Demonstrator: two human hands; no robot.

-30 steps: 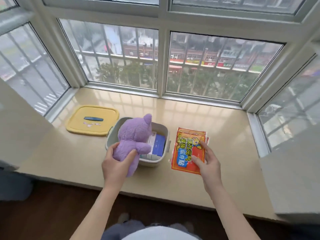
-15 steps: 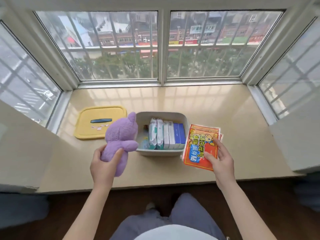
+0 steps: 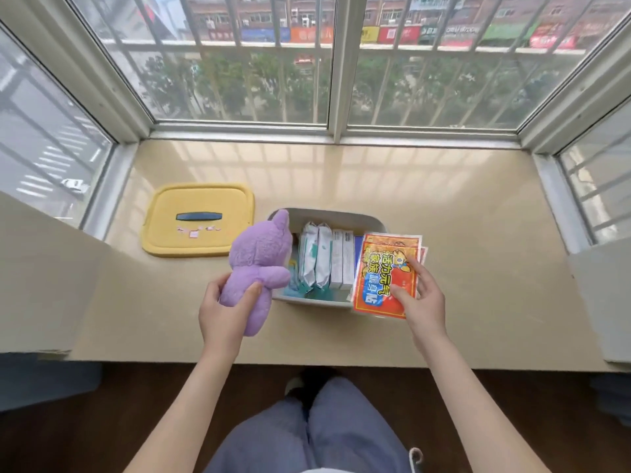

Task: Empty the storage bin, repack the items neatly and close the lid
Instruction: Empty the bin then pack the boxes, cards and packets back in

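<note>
A grey storage bin (image 3: 327, 215) stands open on the beige window sill (image 3: 478, 268), holding white packets (image 3: 316, 259) and boxes (image 3: 343, 259) on edge. My left hand (image 3: 222, 310) grips a purple plush bear (image 3: 257, 264) just left of the bin, above its left rim. My right hand (image 3: 421, 297) holds a stack of orange-red flat packets (image 3: 384, 268) over the bin's right end, hiding that side. The yellow lid (image 3: 199, 220) with a dark handle lies flat to the left of the bin.
Barred windows (image 3: 341, 63) close off the sill at the back and both sides. Side walls (image 3: 41, 278) flank the sill. The sill's front edge drops to a dark floor, where my legs (image 3: 317, 431) stand.
The view tilted down. My left hand carried the bear from over the bin toward its left side. My right hand lifted the orange packets off the sill and brought them over the bin's right end.
</note>
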